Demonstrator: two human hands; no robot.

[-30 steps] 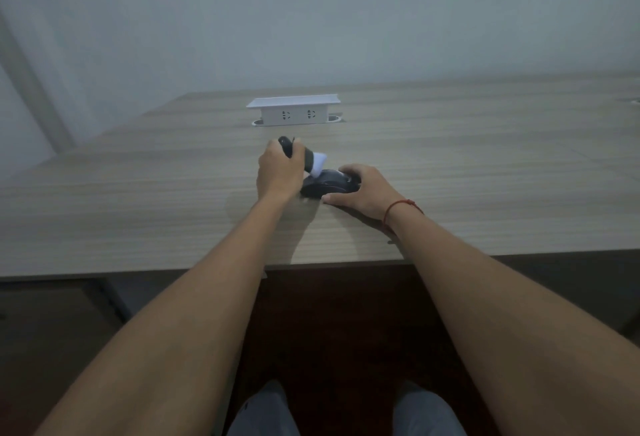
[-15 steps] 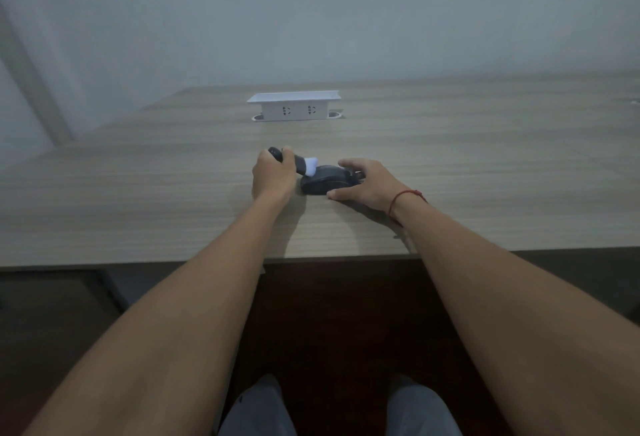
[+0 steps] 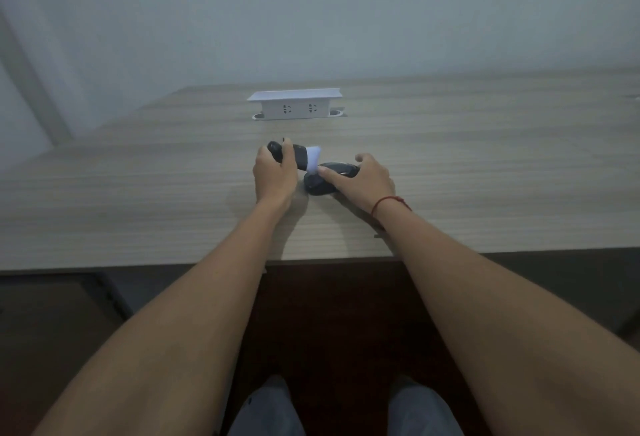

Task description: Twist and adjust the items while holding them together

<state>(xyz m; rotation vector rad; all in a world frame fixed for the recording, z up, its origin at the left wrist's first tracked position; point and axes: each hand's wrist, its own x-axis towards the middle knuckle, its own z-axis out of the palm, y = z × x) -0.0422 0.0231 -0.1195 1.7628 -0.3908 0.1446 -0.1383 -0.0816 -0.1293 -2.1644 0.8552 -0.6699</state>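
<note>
My left hand point(image 3: 275, 172) grips the dark handle of a small brush point(image 3: 300, 158). Its white bristles point right and touch the near-left end of a black computer mouse point(image 3: 320, 182). The mouse lies on the wooden table point(image 3: 485, 176). My right hand point(image 3: 360, 177) holds the mouse from the right, thumb along its near side and fingers over its far side. A red string sits on my right wrist.
A white pop-up socket box point(image 3: 295, 105) stands raised from the table farther back, behind the hands. The table's front edge runs just below my forearms. My knees show at the bottom. A pale wall rises behind the table.
The brush head has shifted slightly left along the mouse, with bristles showing more. My right hand stays on the mouse. The view has shifted a little.
</note>
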